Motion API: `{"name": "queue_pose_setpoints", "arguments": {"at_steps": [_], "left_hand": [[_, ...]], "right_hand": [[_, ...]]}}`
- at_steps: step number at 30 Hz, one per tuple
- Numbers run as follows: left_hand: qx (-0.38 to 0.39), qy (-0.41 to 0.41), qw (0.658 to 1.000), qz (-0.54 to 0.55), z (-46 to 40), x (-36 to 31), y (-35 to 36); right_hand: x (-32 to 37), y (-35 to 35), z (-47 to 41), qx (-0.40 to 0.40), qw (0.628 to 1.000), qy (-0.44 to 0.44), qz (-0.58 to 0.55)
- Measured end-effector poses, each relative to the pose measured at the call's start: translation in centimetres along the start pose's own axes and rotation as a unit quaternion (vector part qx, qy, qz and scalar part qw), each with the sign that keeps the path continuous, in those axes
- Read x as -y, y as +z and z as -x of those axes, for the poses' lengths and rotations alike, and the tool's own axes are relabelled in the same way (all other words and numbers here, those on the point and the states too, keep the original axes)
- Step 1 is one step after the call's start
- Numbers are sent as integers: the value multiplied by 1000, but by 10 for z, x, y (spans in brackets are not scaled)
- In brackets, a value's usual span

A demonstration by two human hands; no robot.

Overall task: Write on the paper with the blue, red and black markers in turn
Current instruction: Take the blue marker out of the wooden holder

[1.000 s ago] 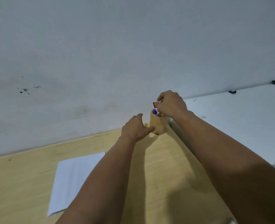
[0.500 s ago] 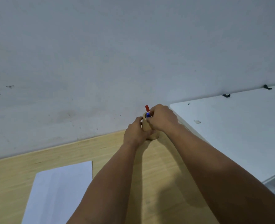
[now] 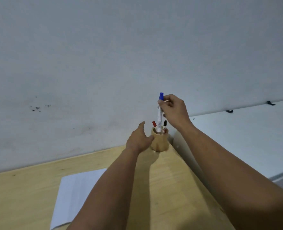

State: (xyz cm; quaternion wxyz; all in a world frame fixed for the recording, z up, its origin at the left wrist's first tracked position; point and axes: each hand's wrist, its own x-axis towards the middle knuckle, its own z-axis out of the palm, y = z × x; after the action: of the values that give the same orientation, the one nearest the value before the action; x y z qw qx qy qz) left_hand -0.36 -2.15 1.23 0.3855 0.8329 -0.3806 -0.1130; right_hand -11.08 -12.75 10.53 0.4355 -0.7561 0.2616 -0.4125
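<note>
A small wooden pen cup (image 3: pixel 160 142) stands at the far edge of the wooden table by the wall. My right hand (image 3: pixel 174 110) grips the blue marker (image 3: pixel 159 117) near its cap, holding it upright, its lower end still inside the cup mouth. The red marker (image 3: pixel 154 124) and the black marker (image 3: pixel 165 123) stick out of the cup. My left hand (image 3: pixel 140 140) rests against the cup's left side, fingers spread around it. A white sheet of paper (image 3: pixel 74 195) lies on the table to the near left, partly hidden by my left forearm.
The wooden table (image 3: pixel 29 193) meets a grey wall (image 3: pixel 120 63) behind the cup. A white surface (image 3: pixel 245 135) adjoins the table on the right, with two small dark clips at its far edge.
My right hand has risen from the cup, lifting the blue marker almost out. The left hand has loosened from the cup's side. The view has shifted.
</note>
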Motion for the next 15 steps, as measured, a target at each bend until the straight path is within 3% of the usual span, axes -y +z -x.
{"name": "queue_pose_setpoints", "arguments": {"at_steps": [7,12,15], "left_hand": [[-145,-22,976,161,70,-5,-121],[-167,-26,982,79,118,33,-192],[-174,-55,981,62,139,60,-227]], "right_hand": [[45,47,72,226,972,50,-36],[84,103,120,354,932,31,-71],[102,140,141,377,924,-3,-69]]}}
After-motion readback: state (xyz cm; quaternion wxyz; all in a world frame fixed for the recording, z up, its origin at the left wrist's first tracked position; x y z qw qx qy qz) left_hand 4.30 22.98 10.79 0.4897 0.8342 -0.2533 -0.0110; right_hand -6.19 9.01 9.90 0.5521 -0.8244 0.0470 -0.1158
